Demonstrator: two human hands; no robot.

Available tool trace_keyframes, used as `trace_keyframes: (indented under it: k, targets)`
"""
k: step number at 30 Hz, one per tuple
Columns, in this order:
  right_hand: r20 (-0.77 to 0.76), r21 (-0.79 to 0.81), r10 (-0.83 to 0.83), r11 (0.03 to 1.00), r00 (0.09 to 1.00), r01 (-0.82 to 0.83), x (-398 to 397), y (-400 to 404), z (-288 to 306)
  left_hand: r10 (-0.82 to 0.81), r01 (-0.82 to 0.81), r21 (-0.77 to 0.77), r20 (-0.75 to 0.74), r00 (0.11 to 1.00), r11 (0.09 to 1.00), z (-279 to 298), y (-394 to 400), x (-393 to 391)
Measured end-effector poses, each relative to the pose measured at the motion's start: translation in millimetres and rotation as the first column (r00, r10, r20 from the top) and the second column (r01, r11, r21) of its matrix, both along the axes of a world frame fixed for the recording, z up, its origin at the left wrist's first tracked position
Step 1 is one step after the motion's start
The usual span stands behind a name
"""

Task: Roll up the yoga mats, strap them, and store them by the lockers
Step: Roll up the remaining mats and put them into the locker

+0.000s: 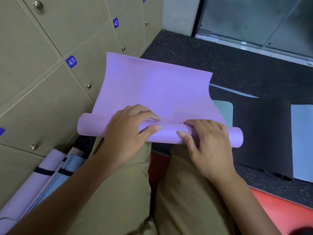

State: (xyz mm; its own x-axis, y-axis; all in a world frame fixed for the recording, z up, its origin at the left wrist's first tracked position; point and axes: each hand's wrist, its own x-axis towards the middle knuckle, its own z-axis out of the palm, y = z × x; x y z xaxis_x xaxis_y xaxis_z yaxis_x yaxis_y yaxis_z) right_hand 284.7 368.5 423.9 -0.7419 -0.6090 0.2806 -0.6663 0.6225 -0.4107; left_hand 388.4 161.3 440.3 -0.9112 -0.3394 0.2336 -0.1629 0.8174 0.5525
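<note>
**A:** What were the fingers doing?

**B:** Both sets were curled over the rolled end of the thin lilac foam yoga mat. The left hand gripped the roll just left of its middle, thumb along the near side. The right hand clasped it just right of the middle, thumb tip pressed on the front of the tube.

**A:** And where was that mat?

**B:** The roll lay across the person's knees in khaki trousers. Its unrolled part rose away from the roll, with the far edge curling up in the air.

**A:** What lay around the roll?

**B:** Left of it stood the beige metal lockers with blue number plates 42 and 43. Below and left of the roll, at the lockers' foot, lay strapped rolled mats, lilac and light blue, bound with dark bands. Right of the roll, a flat black mat lay on the dark speckled floor, with a pale blue sheet beyond it. A pale green mat corner showed just behind the roll's right end. A red mat lay under the knees.
</note>
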Motion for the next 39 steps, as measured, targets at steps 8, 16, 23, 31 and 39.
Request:
trace_keyframes:
  k: [8,16,23,31,39]
  targets:
    - [0.071,0.128,-0.011,0.992,0.997,0.002,-17.5,-8.3,9.4,0.012,-0.024,-0.178,-0.070,0.997,0.984,-16.2,21.1,10.1]
    - [0.048,-0.084,0.016,0.996,0.999,-0.012,-20.0,-8.6,8.6,0.009,-0.001,-0.188,0.045,0.999,0.982,-9.8,8.0,-4.4]
    - [-0.028,-0.031,0.004,1.000,1.000,-0.004,-12.6,-4.5,-3.7,-0.059,0.095,-0.165,0.210,0.976,0.982,3.6,-11.5,-26.8]
    - [-0.098,0.095,-0.005,0.995,0.995,0.015,-33.8,-16.0,-5.8,-0.014,0.002,-0.191,-0.060,0.998,0.982,-6.4,-8.7,-22.9]
    - [0.014,0.312,0.076,0.947,0.997,-0.076,-71.0,-32.5,8.3,0.000,-0.023,-0.322,-0.071,0.997,0.947,-29.8,-19.1,-24.8]
